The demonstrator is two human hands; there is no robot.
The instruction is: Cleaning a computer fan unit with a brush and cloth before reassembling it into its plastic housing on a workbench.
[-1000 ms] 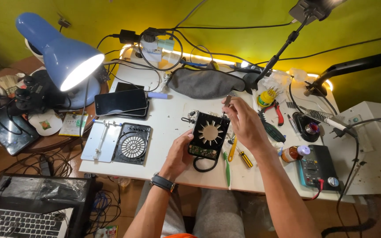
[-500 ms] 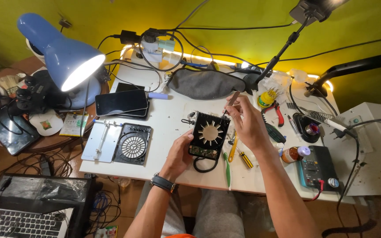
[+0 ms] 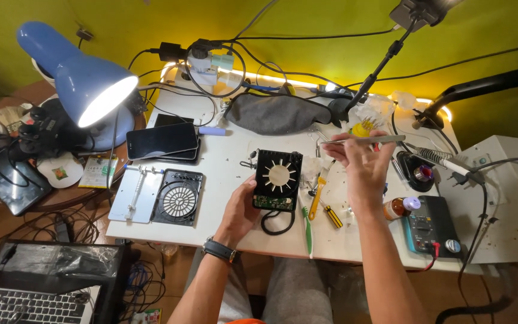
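My left hand point(image 3: 241, 209) rests against the left side of a small black opened device point(image 3: 278, 180) with a white round finned centre, steadying it on the white table point(image 3: 229, 174). A black cable loops out from under the device. My right hand point(image 3: 361, 163) is raised just right of the device and pinches thin metal tweezers point(image 3: 367, 140), held level and pointing right. Below that hand lie a yellow-handled screwdriver point(image 3: 315, 201), a small yellow and black tool point(image 3: 331, 216) and a green toothbrush point(image 3: 307, 225).
A lit blue desk lamp point(image 3: 85, 90) stands at the left. A dark phone point(image 3: 162, 141), a metal holder point(image 3: 136, 193) and a black round-grilled cover point(image 3: 179, 197) lie left of the device. A grey pouch point(image 3: 274, 112), a multimeter point(image 3: 428, 225) and a laptop point(image 3: 25, 306) surround.
My right hand has lifted off the device and swung to the right, turning the tweezers level. The left hand and the device have stayed in place.
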